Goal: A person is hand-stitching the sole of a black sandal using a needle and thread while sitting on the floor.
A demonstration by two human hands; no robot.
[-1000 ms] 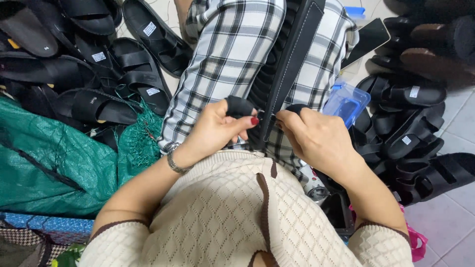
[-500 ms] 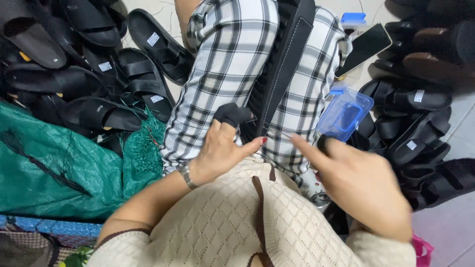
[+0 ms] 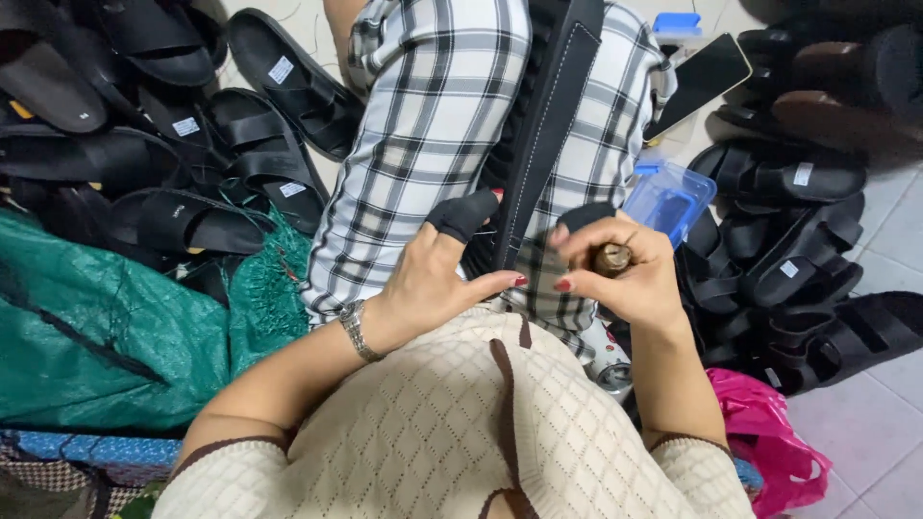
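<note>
A long black sandal sole with a stitched strap (image 3: 548, 135) lies along my lap, over checked black-and-white trousers (image 3: 433, 144). My left hand (image 3: 433, 279) rests on the lap beside the sole's near end, with a black cover on its forefinger and the fingers loosely spread on the cloth. My right hand (image 3: 615, 274) is closed around a small brown round-ended tool (image 3: 611, 258), just right of the sole. A black cover also sits on a right finger.
Piles of black sandals lie at the left (image 3: 173, 125) and right (image 3: 798, 250). A green woven bag (image 3: 106, 336) is at lower left. A clear blue plastic box (image 3: 668, 200), a dark phone (image 3: 700, 82) and a pink bag (image 3: 769, 442) are at right.
My right hand left the sole, reached right toward the blue box and came back closed on the small brown tool. My left hand stayed at the sole's near end.
</note>
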